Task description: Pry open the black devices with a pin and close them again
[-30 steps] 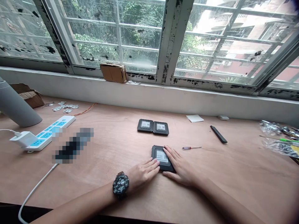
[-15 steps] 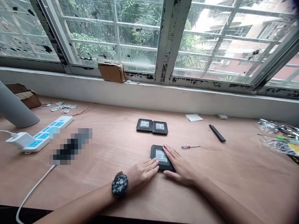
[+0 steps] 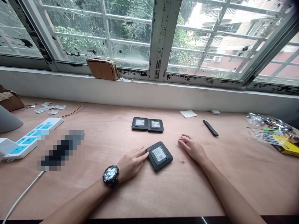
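Observation:
A square black case (image 3: 160,156) with a white printed label lies turned at an angle on the wooden table. My left hand (image 3: 132,162), with a watch on its wrist, rests flat with its fingers stretched out, the fingertips touching the case's left corner. To the right of the case and apart from it, my right hand (image 3: 192,149) is low over the table, its fingers bent together. What they hold, if anything, is hidden; the small screwdriver seen there earlier does not show now. Two similar black cases (image 3: 139,123) lie side by side farther back.
At left are a white power strip (image 3: 35,137), a blurred-out dark object (image 3: 62,151) and a white cable (image 3: 25,194). A black bar (image 3: 210,128) and folded white paper (image 3: 188,114) lie at back right. Plastic bags with parts (image 3: 263,135) and a yellow-black box (image 3: 286,146) are far right.
My right hand has left the case and moved right, to where the screwdriver lay. The case has turned on the table. My left hand stays at its left side. The view has shifted right.

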`<state>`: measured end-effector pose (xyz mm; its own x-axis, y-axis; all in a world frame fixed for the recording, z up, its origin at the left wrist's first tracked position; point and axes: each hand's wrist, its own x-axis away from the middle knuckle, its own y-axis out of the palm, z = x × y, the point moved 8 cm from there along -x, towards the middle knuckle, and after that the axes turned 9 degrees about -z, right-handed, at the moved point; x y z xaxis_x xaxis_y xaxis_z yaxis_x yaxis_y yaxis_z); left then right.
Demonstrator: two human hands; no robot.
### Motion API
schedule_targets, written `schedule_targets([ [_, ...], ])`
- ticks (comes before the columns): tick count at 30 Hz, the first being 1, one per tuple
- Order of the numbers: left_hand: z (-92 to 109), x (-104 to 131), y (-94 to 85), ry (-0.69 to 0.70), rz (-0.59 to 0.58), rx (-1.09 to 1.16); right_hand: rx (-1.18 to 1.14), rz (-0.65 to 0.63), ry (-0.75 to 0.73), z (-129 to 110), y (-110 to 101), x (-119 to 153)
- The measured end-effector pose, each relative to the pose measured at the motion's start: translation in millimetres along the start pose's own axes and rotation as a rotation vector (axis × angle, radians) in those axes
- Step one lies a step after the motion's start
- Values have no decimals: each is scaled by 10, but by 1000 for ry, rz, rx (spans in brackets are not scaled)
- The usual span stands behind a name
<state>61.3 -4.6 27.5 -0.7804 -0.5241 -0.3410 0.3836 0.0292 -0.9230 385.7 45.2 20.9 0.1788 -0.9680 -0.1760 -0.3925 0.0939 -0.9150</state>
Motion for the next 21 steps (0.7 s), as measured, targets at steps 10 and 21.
schedule_targets([
  [10,34,-129,-8,-101,-74,69,-22,139,-51,-164,-251,107],
  [21,-2,-265,22,-4,-47,62,-915,325,-140,-920,-286,-185],
])
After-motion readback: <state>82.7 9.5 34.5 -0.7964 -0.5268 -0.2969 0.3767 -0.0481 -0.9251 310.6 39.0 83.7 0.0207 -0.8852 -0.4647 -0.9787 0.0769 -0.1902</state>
